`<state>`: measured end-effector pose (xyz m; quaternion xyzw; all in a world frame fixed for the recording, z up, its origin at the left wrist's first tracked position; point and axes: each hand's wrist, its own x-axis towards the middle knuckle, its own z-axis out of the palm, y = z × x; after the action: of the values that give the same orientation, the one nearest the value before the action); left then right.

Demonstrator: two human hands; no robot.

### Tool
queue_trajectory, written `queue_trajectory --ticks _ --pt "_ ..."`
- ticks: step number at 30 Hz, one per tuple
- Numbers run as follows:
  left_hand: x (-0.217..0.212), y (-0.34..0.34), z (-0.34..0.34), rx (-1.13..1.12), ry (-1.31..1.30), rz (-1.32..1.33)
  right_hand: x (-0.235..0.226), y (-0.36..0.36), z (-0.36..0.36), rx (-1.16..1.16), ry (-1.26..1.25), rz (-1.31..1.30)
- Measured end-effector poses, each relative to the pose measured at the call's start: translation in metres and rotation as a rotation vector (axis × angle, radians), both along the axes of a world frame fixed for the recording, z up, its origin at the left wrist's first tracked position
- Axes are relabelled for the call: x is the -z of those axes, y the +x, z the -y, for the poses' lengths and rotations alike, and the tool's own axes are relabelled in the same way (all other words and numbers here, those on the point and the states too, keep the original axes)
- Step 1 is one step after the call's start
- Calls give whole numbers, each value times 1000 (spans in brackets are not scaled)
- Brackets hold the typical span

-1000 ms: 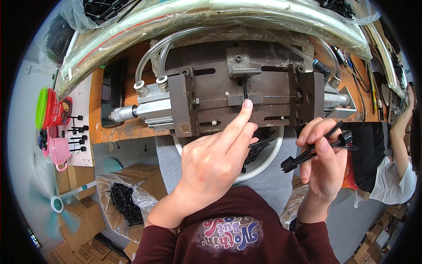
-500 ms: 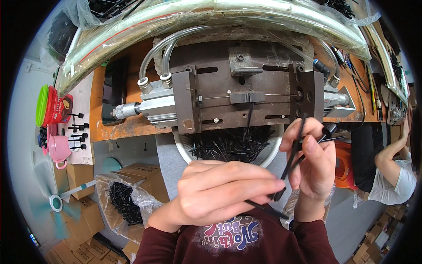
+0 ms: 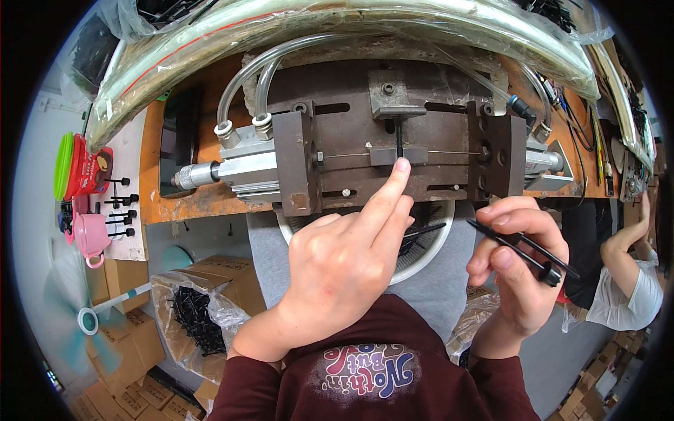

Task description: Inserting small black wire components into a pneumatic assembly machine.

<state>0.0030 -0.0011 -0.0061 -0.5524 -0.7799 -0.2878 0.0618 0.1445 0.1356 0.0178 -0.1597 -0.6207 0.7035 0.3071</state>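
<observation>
My left hand (image 3: pixel 344 259) reaches to the metal fixture, its index finger stretched out. That fingertip touches the lower end of a thin black plastic stick (image 3: pixel 399 133), which stands against the small grey clamp block (image 3: pixel 382 156). Another black stick (image 3: pixel 425 230) with a pointed tip pokes out from under the curled fingers of this hand, apparently held there; its other end is hidden. My right hand (image 3: pixel 523 263), at the right, is closed on black plastic sticks (image 3: pixel 523 247) between thumb and fingers. One of them ends in a round cap.
Below the fixture sits a white basket (image 3: pixel 421 268), partly covered by my left hand. Air cylinders (image 3: pixel 246 172) with clear hoses flank the fixture. A fan (image 3: pixel 88 321) and a bagged carton of black pieces (image 3: pixel 196 323) stand at left. Another person (image 3: pixel 625 295) is at right.
My left hand has moved up from my right hand to the fixture, index finger extended. A black stick now stands at the clamp block. My right hand has moved slightly right and down.
</observation>
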Motion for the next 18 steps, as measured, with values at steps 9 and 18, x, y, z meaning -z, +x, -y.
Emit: queue_trajectory --ticks 9,18 --pt "2 -3 1 31 85 190 16 6 -4 376 970 198" --pt "-13 9 12 327 330 723 30 -11 7 308 1448 63"
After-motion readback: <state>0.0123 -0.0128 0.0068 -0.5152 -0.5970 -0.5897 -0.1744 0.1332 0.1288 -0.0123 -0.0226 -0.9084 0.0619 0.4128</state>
